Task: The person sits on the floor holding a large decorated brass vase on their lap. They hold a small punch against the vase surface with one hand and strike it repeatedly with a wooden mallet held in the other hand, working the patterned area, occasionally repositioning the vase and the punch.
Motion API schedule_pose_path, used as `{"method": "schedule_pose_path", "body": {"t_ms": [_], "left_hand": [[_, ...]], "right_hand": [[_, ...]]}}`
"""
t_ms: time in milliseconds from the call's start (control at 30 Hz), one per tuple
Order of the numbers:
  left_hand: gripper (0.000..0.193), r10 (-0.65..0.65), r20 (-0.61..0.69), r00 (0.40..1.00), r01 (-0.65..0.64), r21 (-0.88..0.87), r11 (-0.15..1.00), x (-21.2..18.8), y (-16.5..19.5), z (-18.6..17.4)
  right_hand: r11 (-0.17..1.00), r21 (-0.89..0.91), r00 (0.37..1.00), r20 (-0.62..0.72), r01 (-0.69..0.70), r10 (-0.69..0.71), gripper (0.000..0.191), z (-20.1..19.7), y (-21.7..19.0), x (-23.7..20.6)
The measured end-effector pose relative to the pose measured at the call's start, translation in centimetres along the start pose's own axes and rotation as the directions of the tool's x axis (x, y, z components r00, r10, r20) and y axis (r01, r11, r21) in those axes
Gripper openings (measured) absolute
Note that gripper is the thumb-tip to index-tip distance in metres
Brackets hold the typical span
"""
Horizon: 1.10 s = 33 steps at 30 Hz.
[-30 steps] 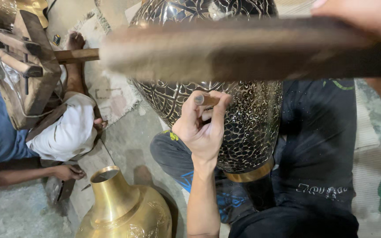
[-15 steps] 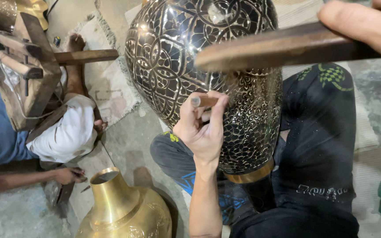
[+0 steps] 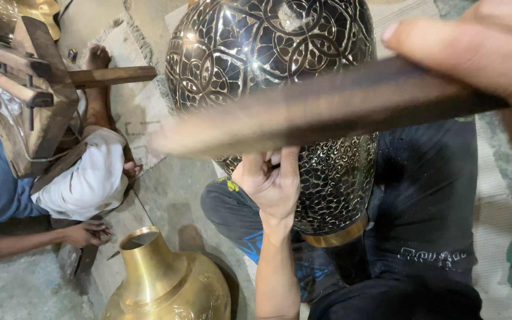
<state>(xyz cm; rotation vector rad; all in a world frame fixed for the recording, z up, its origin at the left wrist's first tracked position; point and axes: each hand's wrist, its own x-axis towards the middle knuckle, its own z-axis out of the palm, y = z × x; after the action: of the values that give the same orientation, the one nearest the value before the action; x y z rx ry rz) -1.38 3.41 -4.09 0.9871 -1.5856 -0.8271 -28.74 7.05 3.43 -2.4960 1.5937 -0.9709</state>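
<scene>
Since the prior frame, right hand (image 3: 475,53) swung its gripped dark wooden mallet handle (image 3: 327,112) lower; left hand (image 3: 271,178) was clenched around an unseen tool, steadying it against the black engraved brass vase (image 3: 268,47).

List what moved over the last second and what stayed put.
The right hand swung its wooden stick up off the engraved black vase half a second ago, then back down across it, blurred now. The left hand kept its small tool pressed to the vase. The brass vase and the seated co-worker's hand stayed put.
</scene>
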Motion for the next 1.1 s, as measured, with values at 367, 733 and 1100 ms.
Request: {"method": "schedule_pose_path", "body": {"t_ms": [367, 733, 1100], "left_hand": [[0.01, -0.032, 0.001, 0.999, 0.032, -0.007, 0.999, -0.1, -0.2, -0.1], [0.012, 0.069, -0.005, 0.998, -0.068, 0.151, 0.986, 0.6, 0.3, 0.0], [0.008, 0.069, 0.045, 0.997, -0.074, 0.127, 0.989, 0.6, 0.2, -0.3]], "right_hand": [[0.999, 0.043, 0.998, 0.055, 0.019, -0.021, 0.054, -0.1, 0.0, 0.0], [0.989, 0.088, 0.993, -0.003, 0.119, -0.119, 0.05, -0.5, 0.3, 1.9], [0.983, 0.12, 0.99, -0.013, 0.141, -0.14, 0.056, -0.9, -0.1, 2.6]]}}
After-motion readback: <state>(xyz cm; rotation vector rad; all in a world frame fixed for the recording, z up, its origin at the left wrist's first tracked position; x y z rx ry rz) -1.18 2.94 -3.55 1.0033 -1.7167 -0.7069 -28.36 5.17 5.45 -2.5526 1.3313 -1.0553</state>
